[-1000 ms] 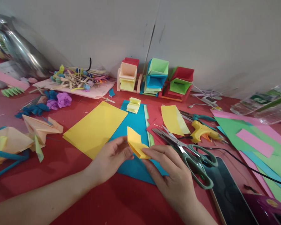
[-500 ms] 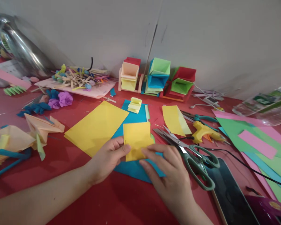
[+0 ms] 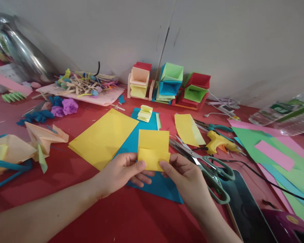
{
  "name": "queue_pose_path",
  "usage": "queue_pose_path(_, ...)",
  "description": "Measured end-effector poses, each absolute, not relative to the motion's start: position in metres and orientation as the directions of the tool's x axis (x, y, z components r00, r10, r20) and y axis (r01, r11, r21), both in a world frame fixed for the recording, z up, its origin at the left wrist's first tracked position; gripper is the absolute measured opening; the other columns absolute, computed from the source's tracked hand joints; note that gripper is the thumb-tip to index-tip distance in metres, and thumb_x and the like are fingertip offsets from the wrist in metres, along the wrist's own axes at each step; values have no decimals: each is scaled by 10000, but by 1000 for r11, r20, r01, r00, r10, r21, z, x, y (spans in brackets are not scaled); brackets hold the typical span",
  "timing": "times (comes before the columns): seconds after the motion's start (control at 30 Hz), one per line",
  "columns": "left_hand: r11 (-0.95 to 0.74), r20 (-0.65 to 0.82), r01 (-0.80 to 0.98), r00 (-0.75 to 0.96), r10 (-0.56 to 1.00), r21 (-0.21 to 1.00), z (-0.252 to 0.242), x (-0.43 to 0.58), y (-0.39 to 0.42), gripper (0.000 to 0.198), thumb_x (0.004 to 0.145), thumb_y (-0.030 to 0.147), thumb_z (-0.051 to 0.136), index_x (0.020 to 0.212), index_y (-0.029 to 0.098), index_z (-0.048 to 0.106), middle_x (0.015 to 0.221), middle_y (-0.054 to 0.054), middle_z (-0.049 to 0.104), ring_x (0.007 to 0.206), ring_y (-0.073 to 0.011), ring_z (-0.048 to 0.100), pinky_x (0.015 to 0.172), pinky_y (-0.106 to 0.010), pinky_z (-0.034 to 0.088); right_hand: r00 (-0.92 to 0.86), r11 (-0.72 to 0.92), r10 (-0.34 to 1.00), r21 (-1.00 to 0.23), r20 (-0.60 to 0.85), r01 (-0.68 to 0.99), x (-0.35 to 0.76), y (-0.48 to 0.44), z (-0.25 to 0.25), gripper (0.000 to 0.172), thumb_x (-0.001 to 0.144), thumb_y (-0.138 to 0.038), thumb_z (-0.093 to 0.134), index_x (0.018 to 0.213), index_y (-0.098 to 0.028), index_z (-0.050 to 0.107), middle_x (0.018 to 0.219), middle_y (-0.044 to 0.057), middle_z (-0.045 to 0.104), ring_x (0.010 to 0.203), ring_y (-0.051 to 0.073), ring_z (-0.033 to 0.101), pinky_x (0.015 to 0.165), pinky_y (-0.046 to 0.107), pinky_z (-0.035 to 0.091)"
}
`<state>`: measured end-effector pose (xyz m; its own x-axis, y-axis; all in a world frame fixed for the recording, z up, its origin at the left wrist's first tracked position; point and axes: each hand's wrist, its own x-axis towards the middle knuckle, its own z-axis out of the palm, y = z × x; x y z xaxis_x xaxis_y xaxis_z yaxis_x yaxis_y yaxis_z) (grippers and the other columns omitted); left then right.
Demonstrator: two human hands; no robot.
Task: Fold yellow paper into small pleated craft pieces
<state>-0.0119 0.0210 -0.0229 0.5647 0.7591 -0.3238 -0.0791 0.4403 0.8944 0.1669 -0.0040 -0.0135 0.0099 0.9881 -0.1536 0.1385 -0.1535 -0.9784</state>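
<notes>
A small piece of yellow paper (image 3: 154, 141) is held up between my two hands, its lower part folded up as a flap over the front. My left hand (image 3: 128, 168) pinches the lower left corner with the thumb in front. At the lower right corner, my right hand (image 3: 182, 172) grips it the same way, thumb on the flap. Beneath the hands lies blue paper (image 3: 162, 189). A larger yellow sheet (image 3: 103, 135) rests to the left, and a small pleated pale-yellow paper piece (image 3: 145, 113) sits just beyond.
Green-handled scissors (image 3: 205, 163) lie right of my right hand, beside a phone (image 3: 245, 206) and a yellow glue gun (image 3: 221, 143). Folded paper boxes (image 3: 171, 82) stand along the wall. Coloured sheets (image 3: 276, 152) spread at right; a steel jug (image 3: 25, 50) stands far left.
The yellow paper now has its lower part folded upward as a flap. My right hand has shifted from the paper's front face to pinching its right corner.
</notes>
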Motion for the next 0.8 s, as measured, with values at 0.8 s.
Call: queue_pose_path(0.8,448,-333,-61,582,742,892,-23,-11,24,327,840,371,504,1064,146,584,976,-113,692,813,-185,675,688,-268,530,8,-279,960,-960,-279,10,164,-3,-16,220,700,-356,666,725,-163,565,614,-34,572,532,70,498,512,195,389)
